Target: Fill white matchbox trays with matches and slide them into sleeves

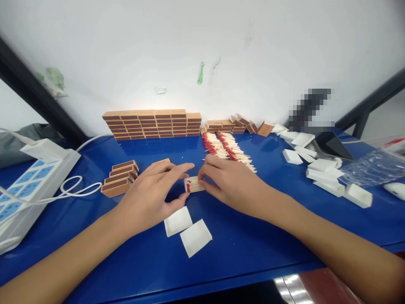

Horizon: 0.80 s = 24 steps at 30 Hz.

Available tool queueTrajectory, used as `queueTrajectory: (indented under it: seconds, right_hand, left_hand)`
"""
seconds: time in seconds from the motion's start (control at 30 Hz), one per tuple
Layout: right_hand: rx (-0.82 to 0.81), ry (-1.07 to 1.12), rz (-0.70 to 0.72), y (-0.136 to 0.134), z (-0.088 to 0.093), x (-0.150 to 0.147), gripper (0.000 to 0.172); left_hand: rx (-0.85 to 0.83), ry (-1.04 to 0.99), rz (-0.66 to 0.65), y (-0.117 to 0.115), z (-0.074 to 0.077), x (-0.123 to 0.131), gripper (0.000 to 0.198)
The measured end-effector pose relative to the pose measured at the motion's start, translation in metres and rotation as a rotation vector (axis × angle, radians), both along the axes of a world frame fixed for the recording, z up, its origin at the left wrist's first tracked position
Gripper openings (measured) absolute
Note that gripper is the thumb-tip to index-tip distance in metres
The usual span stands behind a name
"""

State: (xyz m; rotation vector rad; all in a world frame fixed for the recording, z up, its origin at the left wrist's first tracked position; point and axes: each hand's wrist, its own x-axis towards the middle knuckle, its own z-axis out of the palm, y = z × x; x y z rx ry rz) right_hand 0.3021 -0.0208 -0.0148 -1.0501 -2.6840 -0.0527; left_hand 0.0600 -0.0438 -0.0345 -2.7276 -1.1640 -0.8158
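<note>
A small white matchbox tray [186, 185] with red-headed matches [193, 185] lying in it is on the blue table between my hands. My left hand [155, 185] is open at the tray's left end, index finger stretched past the far side and thumb close to the near corner. My right hand [226, 179] has thumb and fingers closed at the tray's right end, on the plain ends of the matches. Beyond it lies a large heap of loose matches [226, 145]. Two white empty trays [196, 237] sit nearer me, below my left hand.
Stacked matchboxes [152, 124] line the wall, with looser matchboxes [238, 122] to their right. Several more boxes [120, 179] stand left of my left hand. A power strip [31, 190] with white cables is far left. White trays [325, 173] and a clear plastic bottle [376, 164] lie right.
</note>
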Motion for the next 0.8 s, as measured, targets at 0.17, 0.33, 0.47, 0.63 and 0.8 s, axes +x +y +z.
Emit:
queueTrajectory:
  seconds: [0.17, 0.33, 0.47, 0.63, 0.8]
  right_hand:
    - [0.045, -0.046, -0.029, 0.002, -0.006, -0.006, 0.025]
    - [0.000, -0.055, -0.046, 0.000, -0.008, -0.007, 0.026]
    - [-0.050, 0.023, -0.014, 0.005, -0.006, 0.001, 0.017]
    - [-0.015, 0.171, -0.088, 0.029, -0.001, 0.029, 0.012]
    - [-0.040, 0.117, -0.161, 0.048, -0.002, 0.050, 0.014]
  left_hand:
    - [0.004, -0.006, 0.001, -0.001, 0.001, 0.001, 0.051]
    - [-0.006, 0.010, 0.010, -0.001, 0.001, 0.000, 0.052]
    - [-0.031, 0.023, 0.023, -0.001, 0.002, -0.001, 0.054]
    - [-0.052, 0.020, 0.027, -0.001, 0.003, -0.002, 0.056]
    - [-0.045, 0.014, 0.032, 0.000, 0.002, -0.004, 0.055]
